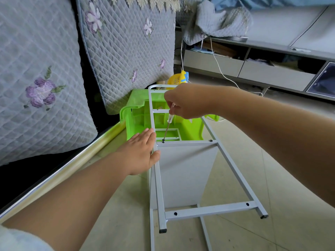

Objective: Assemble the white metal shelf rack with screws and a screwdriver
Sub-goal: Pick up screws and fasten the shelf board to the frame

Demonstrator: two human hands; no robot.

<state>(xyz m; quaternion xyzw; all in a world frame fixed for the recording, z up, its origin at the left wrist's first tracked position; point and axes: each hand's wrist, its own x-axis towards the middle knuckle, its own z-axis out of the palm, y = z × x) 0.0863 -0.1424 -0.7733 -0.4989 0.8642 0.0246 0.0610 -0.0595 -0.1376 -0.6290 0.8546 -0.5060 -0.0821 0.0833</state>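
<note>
The white metal shelf rack lies on its side on the floor, its ladder-like side frame facing up and a white shelf panel hanging below a crossbar. My right hand grips the clear handle of a screwdriver. Its tip sits on a dark screw at the left end of that crossbar. A second screw is set in the crossbar's right end. With its fingers straight, my left hand presses flat against the frame's left upright, the thumb over the bar.
An upturned green plastic stool lies under the rack's far end. A sofa with quilted floral cushions fills the left. A yellow basket sits behind the stool. A low grey TV cabinet and a white cable run along the back right.
</note>
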